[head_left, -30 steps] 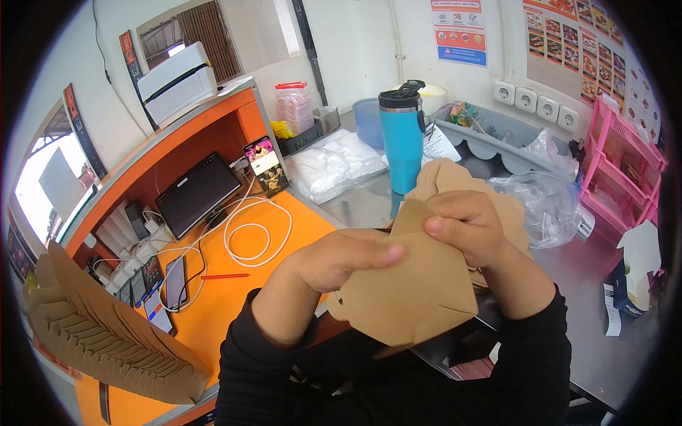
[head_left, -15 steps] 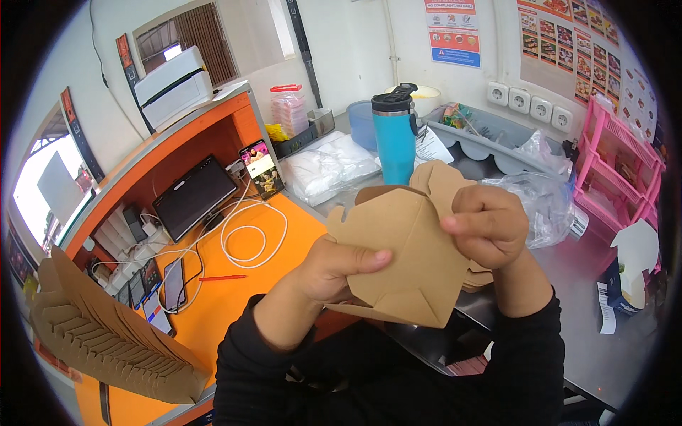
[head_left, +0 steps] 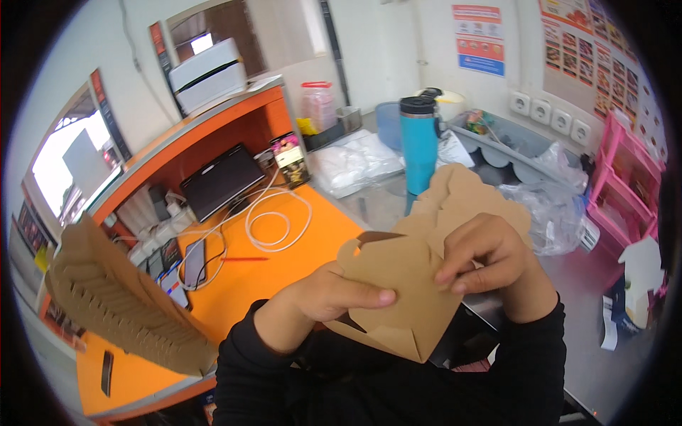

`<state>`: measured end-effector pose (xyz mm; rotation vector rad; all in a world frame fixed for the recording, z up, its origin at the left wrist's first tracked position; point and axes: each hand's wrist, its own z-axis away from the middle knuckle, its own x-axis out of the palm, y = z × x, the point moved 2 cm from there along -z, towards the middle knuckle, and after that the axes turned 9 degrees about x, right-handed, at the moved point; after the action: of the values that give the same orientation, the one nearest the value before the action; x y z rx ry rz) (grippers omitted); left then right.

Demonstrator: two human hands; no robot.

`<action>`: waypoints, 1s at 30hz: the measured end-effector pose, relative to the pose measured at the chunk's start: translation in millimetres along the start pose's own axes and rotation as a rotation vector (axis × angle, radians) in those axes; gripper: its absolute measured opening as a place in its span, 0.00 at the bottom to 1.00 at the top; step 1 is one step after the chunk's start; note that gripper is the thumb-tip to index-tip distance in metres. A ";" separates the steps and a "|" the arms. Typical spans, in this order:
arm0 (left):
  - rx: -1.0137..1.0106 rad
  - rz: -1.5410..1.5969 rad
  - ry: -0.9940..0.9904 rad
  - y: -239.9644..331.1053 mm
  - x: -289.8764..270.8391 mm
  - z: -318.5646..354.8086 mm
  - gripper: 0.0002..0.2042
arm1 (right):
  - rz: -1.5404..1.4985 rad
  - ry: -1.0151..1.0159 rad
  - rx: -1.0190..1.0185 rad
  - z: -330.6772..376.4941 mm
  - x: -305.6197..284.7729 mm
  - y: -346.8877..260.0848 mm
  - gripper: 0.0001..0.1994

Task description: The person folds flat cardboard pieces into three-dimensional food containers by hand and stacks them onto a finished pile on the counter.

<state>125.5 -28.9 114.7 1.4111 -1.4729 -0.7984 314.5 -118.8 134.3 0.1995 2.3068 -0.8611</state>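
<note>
A partly folded brown cardboard food box [head_left: 398,284] is tilted in front of me, its flaps partly raised. My left hand [head_left: 330,295] grips it from the left, thumb lying across its face and the other fingers hidden behind. At the right edge of the box, my right hand [head_left: 490,255] has its fingers curled, with thumb and forefinger pinching the cardboard there. Just behind lie flat, unfolded brown box blanks [head_left: 458,195]. On the left leans a long nested row of brown cardboard boxes [head_left: 121,298].
A blue tumbler [head_left: 419,145] stands behind the blanks on the metal counter. The orange desk [head_left: 320,220] holds a tablet [head_left: 222,181], a propped phone [head_left: 290,160] and a looped white cable [head_left: 284,245]. Clear plastic bags [head_left: 543,220] and a pink rack [head_left: 621,188] are on the right.
The view has shifted, and the box sits lower, turned with a corner toward me. My right hand's fingers have come down along its right edge. More of the blanks shows behind.
</note>
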 end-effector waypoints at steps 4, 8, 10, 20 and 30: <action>0.002 -0.055 -0.053 -1.1 7.2 17.1 0.23 | -0.675 -0.057 0.416 0.6 37.3 25.5 0.40; -0.181 -0.362 -0.187 5.5 24.1 41.2 0.25 | -0.399 -0.444 0.292 -33.3 60.4 20.6 0.60; -0.212 -0.505 -0.239 20.0 33.5 55.5 0.25 | -0.500 -0.623 0.264 -45.4 76.2 26.8 0.60; 0.783 -1.521 1.229 212.5 80.1 200.4 0.24 | -0.652 -0.110 -0.236 -216.4 59.8 -21.1 0.41; 0.011 -2.060 1.071 235.1 33.7 239.9 0.11 | -0.830 0.099 -0.164 -373.0 162.1 -75.1 0.34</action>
<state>-183.6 -63.4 246.0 2.4268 1.1939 -0.7301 -34.9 45.1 283.1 -0.8593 2.5426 -1.0407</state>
